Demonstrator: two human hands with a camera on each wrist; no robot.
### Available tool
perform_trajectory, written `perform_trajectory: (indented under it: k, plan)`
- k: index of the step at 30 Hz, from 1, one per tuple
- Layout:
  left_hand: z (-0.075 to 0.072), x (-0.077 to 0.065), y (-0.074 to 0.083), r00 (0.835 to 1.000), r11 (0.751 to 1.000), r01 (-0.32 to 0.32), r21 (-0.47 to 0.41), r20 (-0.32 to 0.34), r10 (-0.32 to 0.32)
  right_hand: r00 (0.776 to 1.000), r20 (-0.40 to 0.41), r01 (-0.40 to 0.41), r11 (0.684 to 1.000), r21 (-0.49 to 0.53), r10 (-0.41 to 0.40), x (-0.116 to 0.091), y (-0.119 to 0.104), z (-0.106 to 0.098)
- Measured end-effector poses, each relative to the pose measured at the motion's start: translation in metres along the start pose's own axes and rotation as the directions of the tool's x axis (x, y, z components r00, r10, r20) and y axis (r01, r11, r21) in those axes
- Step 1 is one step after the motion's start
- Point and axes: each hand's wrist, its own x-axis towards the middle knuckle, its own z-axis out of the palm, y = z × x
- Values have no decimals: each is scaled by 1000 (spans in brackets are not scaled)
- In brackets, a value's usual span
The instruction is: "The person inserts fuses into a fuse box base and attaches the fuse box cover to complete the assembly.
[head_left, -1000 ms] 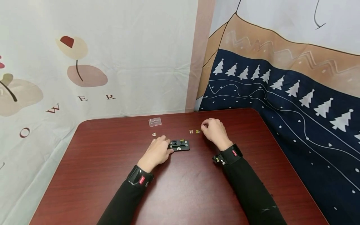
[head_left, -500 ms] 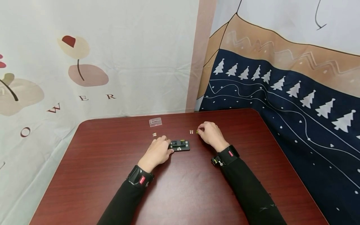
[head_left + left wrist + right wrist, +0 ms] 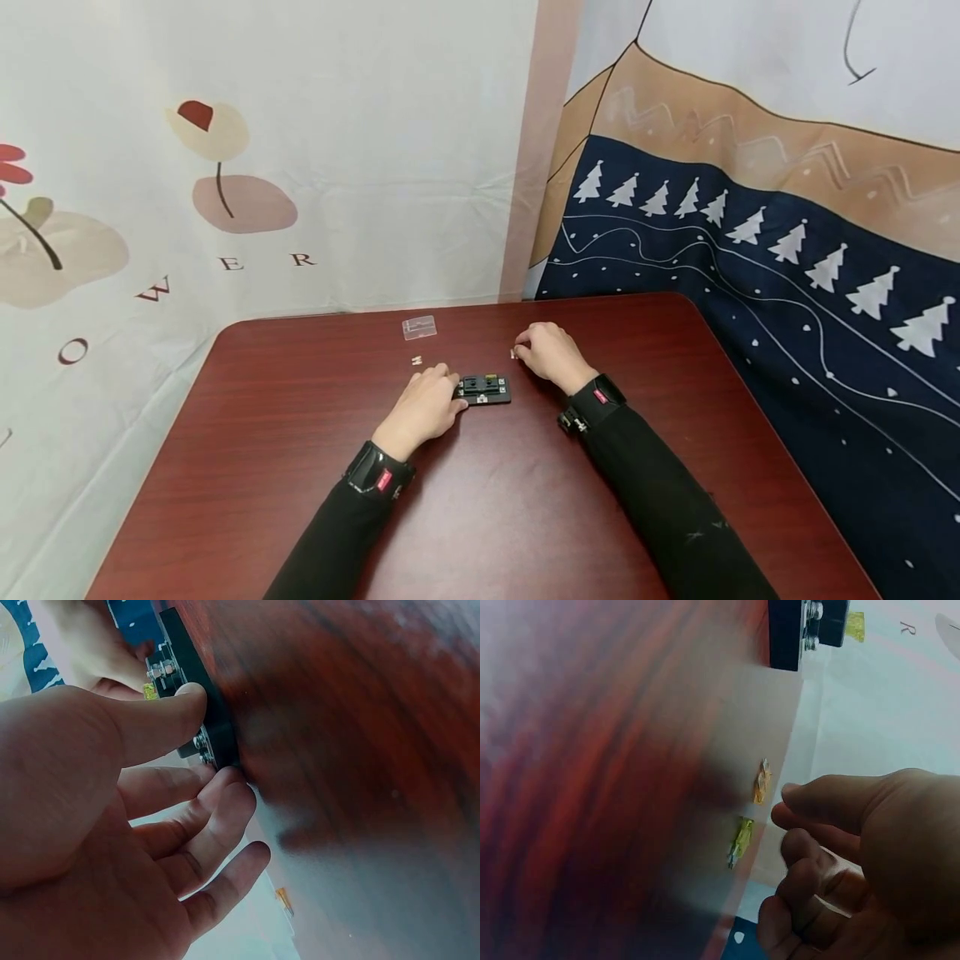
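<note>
My left hand (image 3: 422, 408) grips the left end of a black fuse block (image 3: 487, 388) on the table, its thumb (image 3: 193, 701) pressed on the block's side in the left wrist view. Silver screw terminals and a yellow blade fuse (image 3: 491, 377) show on the block. To its right, my right hand (image 3: 557, 358) hovers close over two small blade fuses. In the right wrist view, an orange fuse (image 3: 762, 781) and a yellow fuse (image 3: 740, 841) lie on the table, just beyond the thumb and forefinger tips. Those fingertips stand close together with nothing visible between them; the other fingers are bent.
A clear plastic cover (image 3: 419, 327) lies near the table's back edge. Between it and my left hand are small pale pieces (image 3: 417, 361). The reddish-brown table (image 3: 480, 517) meets printed curtains (image 3: 390, 208) at the back.
My right hand has moved left from beside the yellow fuse to over both fuses, hiding the yellow one in the head view. My left hand keeps its grip on the fuse block.
</note>
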Motion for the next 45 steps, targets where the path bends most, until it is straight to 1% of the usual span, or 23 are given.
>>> perform_trajectory:
  k: [7, 12, 23, 33, 36, 45]
  plan:
    - [1, 1, 0, 1000, 1000, -5, 4, -5, 5, 999, 35, -15, 1000, -8, 15, 5, -1, -1]
    - [0, 0, -1, 1000, 1000, -9, 4, -10, 9, 999, 46, -21, 1000, -22, 22, 7, -1, -1]
    - [1, -1, -2, 1000, 1000, -3, -3, -12, 3, 999, 36, -4, 999, -46, 6, 10, -2, 6]
    - [-1, -1, -2, 1000, 1000, -1, 1, -4, 1, 1000, 21, 14, 996, -87, -12, 9, -6, 5]
    - [-1, -1, -2, 1000, 1000, 0, 1, 1, 0, 1000, 28, 6, 995, -96, -4, 9, -7, 5]
    - [0, -2, 0, 1000, 1000, 0, 2, -2, 0, 1000, 27, -3, 997, -72, 5, 7, -8, 4]
